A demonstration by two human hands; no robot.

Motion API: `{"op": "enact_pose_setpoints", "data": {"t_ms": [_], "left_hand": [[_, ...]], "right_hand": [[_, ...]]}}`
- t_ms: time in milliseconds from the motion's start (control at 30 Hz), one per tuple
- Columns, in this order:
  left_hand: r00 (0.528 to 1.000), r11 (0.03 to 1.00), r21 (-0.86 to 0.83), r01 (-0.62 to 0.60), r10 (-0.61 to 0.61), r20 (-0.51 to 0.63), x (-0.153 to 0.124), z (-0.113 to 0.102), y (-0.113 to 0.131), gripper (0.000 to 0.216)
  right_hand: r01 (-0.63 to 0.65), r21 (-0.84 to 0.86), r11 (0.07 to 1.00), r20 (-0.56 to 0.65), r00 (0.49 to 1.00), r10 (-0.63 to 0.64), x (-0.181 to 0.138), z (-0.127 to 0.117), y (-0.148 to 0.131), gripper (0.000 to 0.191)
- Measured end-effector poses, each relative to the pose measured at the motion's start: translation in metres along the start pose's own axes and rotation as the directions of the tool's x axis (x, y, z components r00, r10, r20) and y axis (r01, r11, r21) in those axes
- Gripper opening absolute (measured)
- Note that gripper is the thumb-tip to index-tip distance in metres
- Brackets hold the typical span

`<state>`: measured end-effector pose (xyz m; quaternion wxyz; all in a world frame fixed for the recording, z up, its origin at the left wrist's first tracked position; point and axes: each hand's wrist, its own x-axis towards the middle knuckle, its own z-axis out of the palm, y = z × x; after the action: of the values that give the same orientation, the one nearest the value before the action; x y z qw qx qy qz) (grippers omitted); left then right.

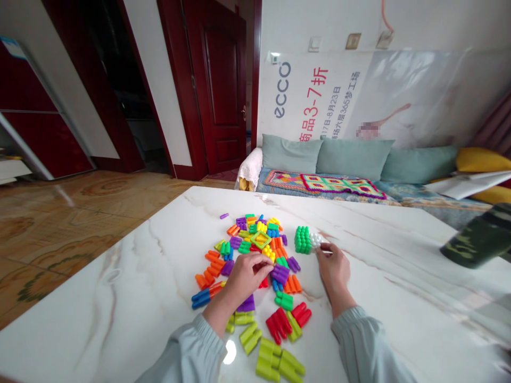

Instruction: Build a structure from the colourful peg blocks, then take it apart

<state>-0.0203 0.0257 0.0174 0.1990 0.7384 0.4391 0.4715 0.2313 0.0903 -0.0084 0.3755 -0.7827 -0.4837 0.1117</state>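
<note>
Plastic finger-shaped building blocks in many colours lie in a loose heap on the table. Over the heap, my left hand is closed in a pinch, its fingertips at the end of a purple building block. To the right, my right hand rests low over the table with its fingers pressed together on a white building block. That white piece sits against a stacked green block, and the fingers partly cover it. Closer to me lie red blocks and lime-green blocks.
The white marble-patterned table spreads around the heap. A dark camouflage-patterned cylinder is at the right. Beyond the far edge stands a sofa with grey-green cushions. A dark red door is behind on the left.
</note>
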Motion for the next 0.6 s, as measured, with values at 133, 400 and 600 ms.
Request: {"op": "enact_pose_setpoints", "data": {"t_ms": [133, 400, 600], "left_hand": [[1.0, 0.998, 0.065, 0.011, -0.01, -0.023, 0.0, -0.003, -0.004, 0.008], [0.95, 0.936, 0.2, 0.291, -0.257, -0.179, 0.005, -0.029, -0.027, 0.012], [0.986, 0.928, 0.35, 0.132, -0.159, 0.05, 0.001, -0.022, -0.02, 0.038]], "right_hand": [[0.073, 0.08, 0.994, -0.076, 0.995, -0.067, 0.0, 0.002, 0.003, 0.031], [0.518, 0.396, 0.758, -0.109, 0.847, -0.521, -0.058, 0.007, -0.027, 0.023], [0.651, 0.332, 0.682, 0.065, 0.706, -0.705, -0.084, 0.014, -0.04, 0.018]]}}
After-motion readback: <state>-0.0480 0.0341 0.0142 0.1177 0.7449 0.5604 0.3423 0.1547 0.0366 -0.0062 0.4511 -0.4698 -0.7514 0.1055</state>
